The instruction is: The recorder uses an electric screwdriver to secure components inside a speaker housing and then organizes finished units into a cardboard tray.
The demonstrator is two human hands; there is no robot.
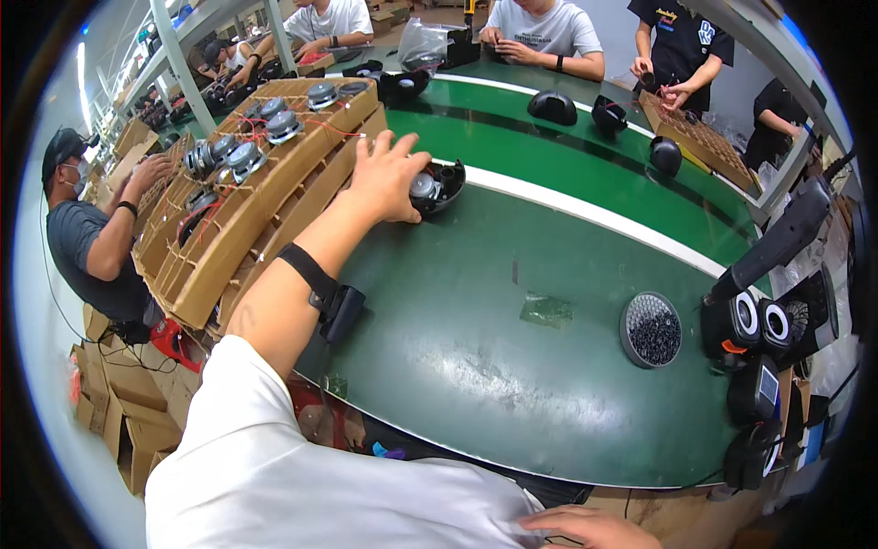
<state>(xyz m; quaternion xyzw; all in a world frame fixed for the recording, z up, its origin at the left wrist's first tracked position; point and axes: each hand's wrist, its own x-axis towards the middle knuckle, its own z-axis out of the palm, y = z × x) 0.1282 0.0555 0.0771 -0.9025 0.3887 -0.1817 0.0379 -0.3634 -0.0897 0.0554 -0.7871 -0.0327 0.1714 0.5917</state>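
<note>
My left arm reaches forward, with a black strap and a small black device (340, 311) on the forearm. My left hand (389, 176) is open, fingers spread, at the left side of a black rounded housing (448, 189). A silver-backed round speaker (423, 187) sits in that housing, which rests on the green table beside the belt's white edge. Whether my fingers press on the housing is hard to see. My right hand (590, 528) is low, near my white shirt, cut off by the picture's lower edge; its fingers are partly hidden and blurred.
A stack of divided cardboard trays (265, 210) with several wired speakers stands left. Beyond the table (512, 393) runs a green conveyor belt (540, 156) with black housings (551, 108). Right are a bowl of dark screws (651, 329) and finished black units (732, 325). Several co-workers sit or stand around.
</note>
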